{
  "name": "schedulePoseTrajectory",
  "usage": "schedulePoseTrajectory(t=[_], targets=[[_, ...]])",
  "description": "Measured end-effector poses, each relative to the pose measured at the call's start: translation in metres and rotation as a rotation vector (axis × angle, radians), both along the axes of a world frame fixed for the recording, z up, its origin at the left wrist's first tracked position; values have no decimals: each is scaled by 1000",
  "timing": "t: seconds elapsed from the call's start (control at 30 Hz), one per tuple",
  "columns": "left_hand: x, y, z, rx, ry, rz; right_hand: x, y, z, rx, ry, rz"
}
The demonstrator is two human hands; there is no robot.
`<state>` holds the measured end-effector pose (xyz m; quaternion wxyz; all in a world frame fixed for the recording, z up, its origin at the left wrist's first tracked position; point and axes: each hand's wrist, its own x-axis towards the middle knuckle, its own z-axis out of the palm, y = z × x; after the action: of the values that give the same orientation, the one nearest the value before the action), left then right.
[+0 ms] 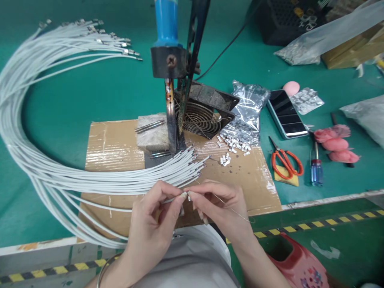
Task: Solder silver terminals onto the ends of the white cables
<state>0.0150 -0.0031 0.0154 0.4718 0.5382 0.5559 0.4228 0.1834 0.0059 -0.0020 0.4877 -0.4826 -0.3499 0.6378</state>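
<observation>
My left hand pinches the end of a white cable between thumb and fingertips, low over the cardboard's front edge. Against it, the closed fingertips of my right hand grip a small white connector; fingers partly cover where the two meet. A thin wire, possibly solder, runs across my right hand, its tail sticking out past the wrist. Just beyond my hands lies a thick bundle of white cables, dark-tipped ends together. Above these ends a blue-handled soldering iron is clamped pointing down.
Behind the iron a dirty fan leans on the cardboard. Loose small connectors lie near a plastic bag. To the right are a phone, orange-handled scissors and a screwdriver. A red stool stands below.
</observation>
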Motion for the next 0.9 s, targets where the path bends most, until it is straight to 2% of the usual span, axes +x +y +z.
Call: schedulePoseTrajectory(t=[0.2, 0.5, 0.73, 0.9], targets=[[-1, 0, -2, 96, 173, -16, 4, -2, -1, 17, -65, -4], [0, -2, -2, 286, 316, -47, 0, 2, 2, -167, 2, 0], [-5, 2, 2, 229, 352, -201, 8, 2, 7, -149, -109, 59], [-6, 4, 5, 32, 233, -243, 6, -1, 6, -136, -99, 47]])
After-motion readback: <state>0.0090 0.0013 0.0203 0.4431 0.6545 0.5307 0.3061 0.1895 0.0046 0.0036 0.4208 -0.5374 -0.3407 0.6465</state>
